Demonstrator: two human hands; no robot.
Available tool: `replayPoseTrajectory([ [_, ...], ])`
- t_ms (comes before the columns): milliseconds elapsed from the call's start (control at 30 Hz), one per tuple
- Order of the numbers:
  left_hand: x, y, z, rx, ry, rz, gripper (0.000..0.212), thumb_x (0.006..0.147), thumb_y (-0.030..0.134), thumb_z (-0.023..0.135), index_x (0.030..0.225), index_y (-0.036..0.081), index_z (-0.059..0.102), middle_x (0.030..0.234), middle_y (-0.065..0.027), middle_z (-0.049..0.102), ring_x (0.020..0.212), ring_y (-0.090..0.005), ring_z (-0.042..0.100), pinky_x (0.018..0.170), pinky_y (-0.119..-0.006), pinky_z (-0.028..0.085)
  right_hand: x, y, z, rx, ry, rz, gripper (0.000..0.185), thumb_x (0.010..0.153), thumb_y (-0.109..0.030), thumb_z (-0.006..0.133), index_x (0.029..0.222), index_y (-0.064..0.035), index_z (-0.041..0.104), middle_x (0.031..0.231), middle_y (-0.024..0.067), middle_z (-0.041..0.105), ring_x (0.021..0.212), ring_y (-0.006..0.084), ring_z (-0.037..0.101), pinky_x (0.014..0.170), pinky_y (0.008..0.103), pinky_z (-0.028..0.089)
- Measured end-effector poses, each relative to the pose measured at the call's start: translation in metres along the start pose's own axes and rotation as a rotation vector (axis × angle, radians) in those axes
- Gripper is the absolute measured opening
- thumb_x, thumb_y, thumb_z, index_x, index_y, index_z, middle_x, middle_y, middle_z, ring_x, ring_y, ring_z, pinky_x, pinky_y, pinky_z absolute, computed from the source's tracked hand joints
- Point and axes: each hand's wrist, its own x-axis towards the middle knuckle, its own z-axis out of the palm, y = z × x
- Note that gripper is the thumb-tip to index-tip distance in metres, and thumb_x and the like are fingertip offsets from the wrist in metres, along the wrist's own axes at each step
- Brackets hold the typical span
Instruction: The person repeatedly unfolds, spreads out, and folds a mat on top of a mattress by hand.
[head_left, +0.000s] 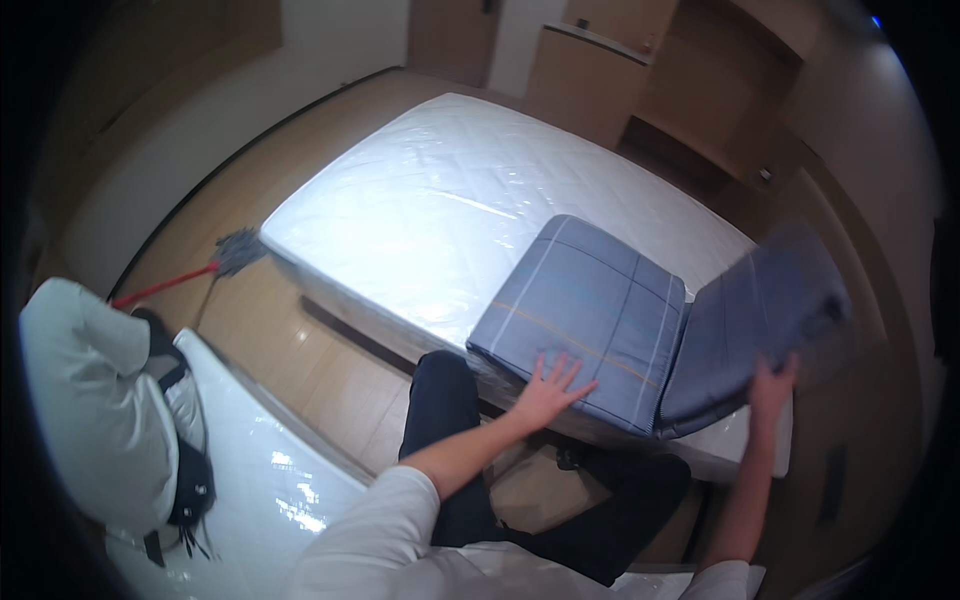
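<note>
A grey-blue folding fabric pad (589, 300) lies spread in two panels on a plastic-wrapped white mattress (405, 202). White and orange lines cross its left panel, and a toothed seam like a zipper runs along the fold. My left hand (551, 390) rests on the near part of that left panel with fingers spread. The right panel (757, 322) tilts up from the fold and looks blurred. At its near edge, my right hand (772, 386) grips the fabric, though blur hides the exact finger placement. A dark patch shows near that panel's outer edge.
On the left another person (105, 405) sits on a second plastic-wrapped mattress (277, 480), close to my left arm. A mop with a grey head (238, 251) and red handle lies on the wooden floor (337, 360). Wooden cabinets (577, 97) stand beyond the far mattress.
</note>
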Motion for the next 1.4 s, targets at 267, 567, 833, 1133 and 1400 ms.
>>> replayPoseTrajectory([
  [267,0.006,0.01,0.038,-0.343,-0.302,-0.19,0.047,0.079,0.03,0.061,0.119,0.006,0.059,0.124,-0.0144,0.053,0.122,-0.0276,0.045,0.106,-0.049,0.03,-0.136,-0.067,0.236,-0.458,-0.248,-0.677,0.063,0.07,-0.006,0.059,0.13,-0.0251,0.057,0.103,0.01,0.053,0.096,0.0269,0.051,0.084,0.0418,0.037],
  [567,-0.038,-0.025,0.015,-0.139,-0.101,-0.218,0.029,0.083,0.03,0.062,0.109,0.017,0.066,0.108,-0.008,0.061,0.113,-0.0267,0.051,0.105,-0.053,0.031,-0.162,-0.049,0.224,-0.416,-0.214,-0.707,0.065,0.064,-0.006,0.061,0.125,-0.0262,0.061,0.103,0.0045,0.055,0.092,0.0237,0.05,0.081,0.0395,0.036],
  [833,-0.019,-0.023,0.005,-0.065,-0.276,-0.27,0.033,0.082,0.032,0.064,0.111,0.017,0.067,0.109,-0.0091,0.063,0.108,-0.0262,0.056,0.103,-0.057,0.03,-0.173,-0.025,0.206,-0.403,-0.189,-0.748,0.061,0.065,-0.008,0.065,0.125,-0.0218,0.061,0.105,0.0065,0.055,0.097,0.0255,0.051,0.086,0.0427,0.037],
  [1133,-0.035,-0.083,-0.021,-0.366,0.01,-0.718,0.035,0.068,0.01,0.074,0.099,0.001,0.061,0.098,-0.0195,0.061,0.093,-0.0394,0.058,0.082,-0.044,0.047,-0.151,0.131,0.105,0.111,0.018,0.518,0.059,0.093,-0.035,0.057,0.14,-0.0044,0.039,0.131,0.0182,0.051,0.12,0.0345,0.048,0.101,0.0417,0.037],
  [1400,-0.04,-0.071,-0.03,-0.271,0.199,-0.599,0.016,0.074,0.004,0.064,0.089,0.0,0.061,0.085,-0.0195,0.062,0.082,-0.0394,0.06,0.072,-0.044,0.048,-0.154,0.163,0.121,0.522,-0.228,0.583,0.057,0.1,-0.038,0.044,0.146,-0.0067,0.032,0.14,0.0183,0.046,0.128,0.0284,0.046,0.106,0.0331,0.033],
])
